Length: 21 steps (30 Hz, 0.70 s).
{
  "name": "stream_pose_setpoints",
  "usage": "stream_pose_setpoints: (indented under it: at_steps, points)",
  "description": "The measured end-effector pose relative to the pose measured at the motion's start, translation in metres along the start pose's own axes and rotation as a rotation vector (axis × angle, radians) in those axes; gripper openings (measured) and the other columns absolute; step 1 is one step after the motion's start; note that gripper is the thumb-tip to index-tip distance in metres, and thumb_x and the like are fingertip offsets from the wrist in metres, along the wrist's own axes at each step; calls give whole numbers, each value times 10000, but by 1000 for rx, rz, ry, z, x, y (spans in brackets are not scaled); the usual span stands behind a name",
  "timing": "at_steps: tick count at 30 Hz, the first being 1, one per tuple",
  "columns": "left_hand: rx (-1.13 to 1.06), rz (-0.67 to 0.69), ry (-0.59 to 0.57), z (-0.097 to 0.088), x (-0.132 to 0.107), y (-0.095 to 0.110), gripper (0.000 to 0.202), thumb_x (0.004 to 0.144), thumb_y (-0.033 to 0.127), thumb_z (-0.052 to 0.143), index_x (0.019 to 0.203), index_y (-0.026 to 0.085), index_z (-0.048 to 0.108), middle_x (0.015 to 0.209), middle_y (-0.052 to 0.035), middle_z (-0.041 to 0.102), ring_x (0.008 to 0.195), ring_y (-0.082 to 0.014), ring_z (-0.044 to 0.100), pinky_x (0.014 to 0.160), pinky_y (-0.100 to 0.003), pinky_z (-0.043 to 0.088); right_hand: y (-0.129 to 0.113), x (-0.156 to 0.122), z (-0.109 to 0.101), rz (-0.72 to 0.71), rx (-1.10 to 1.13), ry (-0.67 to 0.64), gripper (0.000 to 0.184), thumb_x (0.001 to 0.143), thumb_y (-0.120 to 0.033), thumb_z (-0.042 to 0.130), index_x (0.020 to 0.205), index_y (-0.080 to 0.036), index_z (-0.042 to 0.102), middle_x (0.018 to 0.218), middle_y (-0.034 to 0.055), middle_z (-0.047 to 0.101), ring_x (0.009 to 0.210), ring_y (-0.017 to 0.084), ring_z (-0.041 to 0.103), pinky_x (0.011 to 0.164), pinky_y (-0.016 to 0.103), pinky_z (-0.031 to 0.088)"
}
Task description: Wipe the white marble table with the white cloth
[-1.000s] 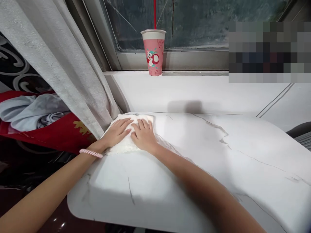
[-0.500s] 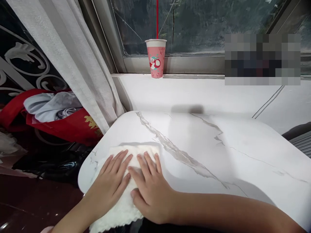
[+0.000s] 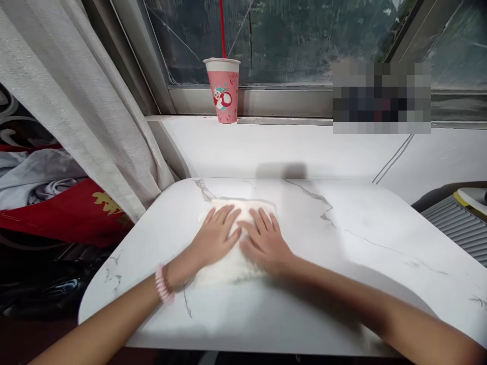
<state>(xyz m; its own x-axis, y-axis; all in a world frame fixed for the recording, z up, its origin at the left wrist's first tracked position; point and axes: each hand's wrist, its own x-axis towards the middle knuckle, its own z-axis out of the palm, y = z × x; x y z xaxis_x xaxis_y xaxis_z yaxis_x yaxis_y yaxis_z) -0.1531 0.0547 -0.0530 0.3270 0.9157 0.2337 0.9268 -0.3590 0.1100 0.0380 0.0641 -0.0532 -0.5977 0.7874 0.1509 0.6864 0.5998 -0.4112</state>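
Observation:
A cream-white cloth (image 3: 232, 271) lies flat on a white marble-patterned table (image 3: 236, 324), its edges a little blurred. My left hand (image 3: 216, 235) rests on the cloth's left part, palm down with fingers stretched out; a pink coiled band (image 3: 163, 285) circles that wrist. On the right part of the same cloth lies my right hand (image 3: 266, 241), also flat, its fingers apart. The two thumbs are close to each other near the middle of the cloth.
A pink paper cup (image 3: 223, 99) with a red straw stands on the window sill (image 3: 289, 144) behind the table. To the left hang a pale curtain (image 3: 95, 101) and a red bag (image 3: 76, 205) with grey cloth inside. A grey ridged object (image 3: 454, 230) sits at the right.
Both hands and the cloth have moved forward and to the right across the table, away from its near left edge. The camera view has shifted to the right.

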Motion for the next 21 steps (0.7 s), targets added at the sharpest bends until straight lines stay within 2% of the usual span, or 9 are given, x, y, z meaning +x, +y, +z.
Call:
stream_pose_setpoints:
  at_steps: [4, 8, 11, 14, 18, 21]
  points:
    - [37, -102, -7, 11, 68, -32, 497, 984, 352, 285, 1414, 138, 414, 1484, -174, 432, 1402, -290, 349, 1159, -545, 223, 29, 73, 0, 48, -38, 59, 441, 1005, -385, 324, 1398, -267, 484, 1582, 83, 292, 1483, 280, 167, 1189, 524, 106]
    - [30, -115, -89, 16, 120, -46, 524, 981, 352, 277, 1437, 115, 381, 1510, -165, 394, 1418, -268, 315, 1177, -501, 183, 58, 109, -10, 24, -94, 68, 473, 1008, -376, 311, 1445, -243, 436, 1588, 111, 270, 1481, 300, 163, 1183, 530, 104]
    - [31, -118, -105, 19, 141, -40, 542, 982, 362, 267, 1452, 107, 359, 1524, -159, 371, 1426, -262, 296, 1182, -491, 166, 79, 113, -20, 16, -102, 66, 468, 1008, -382, 308, 1445, -271, 434, 1585, 67, 287, 1478, 267, 188, 1190, 507, 123]
    - [32, -144, -100, 24, 153, -22, 541, 987, 361, 259, 1462, 118, 344, 1538, -146, 355, 1436, -251, 278, 1186, -490, 154, 101, 108, -28, 28, -100, 76, 464, 1004, -421, 303, 1428, -301, 449, 1583, 30, 297, 1475, 245, 202, 1192, 499, 145]
    - [44, -139, -76, 31, 160, 10, 532, 992, 358, 260, 1457, 117, 356, 1543, -147, 352, 1439, -254, 280, 1187, -491, 162, 124, 93, -37, 52, -129, 94, 469, 999, -444, 309, 1423, -307, 455, 1572, 18, 322, 1469, 244, 224, 1189, 501, 168]
    - [46, -126, -54, 34, 159, 30, 529, 997, 351, 256, 1455, 109, 364, 1543, -153, 353, 1442, -262, 279, 1187, -495, 162, 130, 77, -43, 93, -169, 88, 470, 999, -432, 305, 1435, -315, 438, 1571, 7, 325, 1469, 238, 227, 1189, 498, 176]
